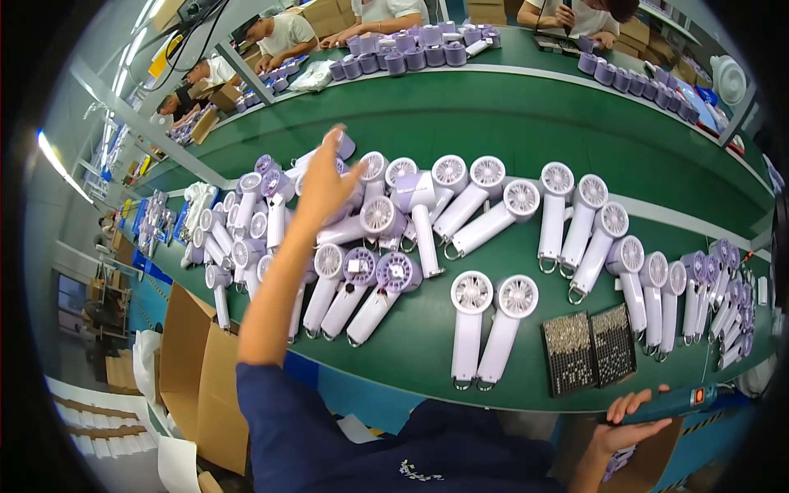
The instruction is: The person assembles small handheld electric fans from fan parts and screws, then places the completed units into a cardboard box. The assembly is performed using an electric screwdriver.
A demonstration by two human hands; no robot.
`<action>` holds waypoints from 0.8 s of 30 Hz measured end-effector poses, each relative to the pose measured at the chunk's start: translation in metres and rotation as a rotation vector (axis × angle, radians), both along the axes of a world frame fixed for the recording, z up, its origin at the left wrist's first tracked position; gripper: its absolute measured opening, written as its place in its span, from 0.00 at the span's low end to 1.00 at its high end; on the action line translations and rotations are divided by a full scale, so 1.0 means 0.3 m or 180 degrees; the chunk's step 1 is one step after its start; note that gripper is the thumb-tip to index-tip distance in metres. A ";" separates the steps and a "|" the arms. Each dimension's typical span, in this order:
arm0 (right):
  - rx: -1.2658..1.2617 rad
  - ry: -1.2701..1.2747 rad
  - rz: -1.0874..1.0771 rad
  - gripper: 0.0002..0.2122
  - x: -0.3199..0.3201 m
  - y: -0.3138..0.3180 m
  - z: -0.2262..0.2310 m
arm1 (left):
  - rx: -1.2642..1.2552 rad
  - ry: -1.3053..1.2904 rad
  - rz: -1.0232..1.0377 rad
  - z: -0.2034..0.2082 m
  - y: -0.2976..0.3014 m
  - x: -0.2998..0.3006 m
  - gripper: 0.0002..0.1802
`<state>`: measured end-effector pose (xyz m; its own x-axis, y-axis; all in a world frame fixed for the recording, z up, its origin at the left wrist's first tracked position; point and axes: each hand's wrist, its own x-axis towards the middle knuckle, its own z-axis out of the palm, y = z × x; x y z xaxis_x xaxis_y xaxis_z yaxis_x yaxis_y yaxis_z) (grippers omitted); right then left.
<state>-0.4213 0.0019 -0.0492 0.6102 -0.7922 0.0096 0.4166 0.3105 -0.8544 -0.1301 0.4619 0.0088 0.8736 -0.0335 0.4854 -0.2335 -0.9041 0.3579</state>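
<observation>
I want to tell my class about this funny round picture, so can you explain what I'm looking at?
There's no robot here, just a person with two bare hands. The one picture comes from a camera worn on that person's head, looking down. Its very wide lens bends straight edges and leaves dark corners.

On the green table lie lots of white and pale purple handheld fans. Near the front edge sits a black tray in two halves, full of tiny pieces too small to make out.

The left hand stretches over the fans with its fingers out; I can't tell whether it touches one. The right hand holds a teal tool. Other people sit across the top.
</observation>
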 end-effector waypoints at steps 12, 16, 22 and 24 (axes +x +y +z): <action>-0.0184 0.0544 -0.0581 0.26 0.089 0.000 0.019 | 0.0449 0.1750 0.0174 -0.162 0.390 0.602 0.44; -0.0272 0.0325 -0.0200 0.26 0.060 -0.072 -0.044 | -0.1058 0.1009 -0.0724 -0.061 0.354 0.613 0.37; -0.0103 0.0403 -0.0307 0.27 0.080 -0.018 -0.003 | -0.0474 0.0883 -0.1109 0.098 0.226 0.408 0.36; -0.0106 0.0405 -0.0312 0.27 0.059 -0.011 0.004 | -0.0586 0.0835 -0.0990 0.128 0.218 0.352 0.35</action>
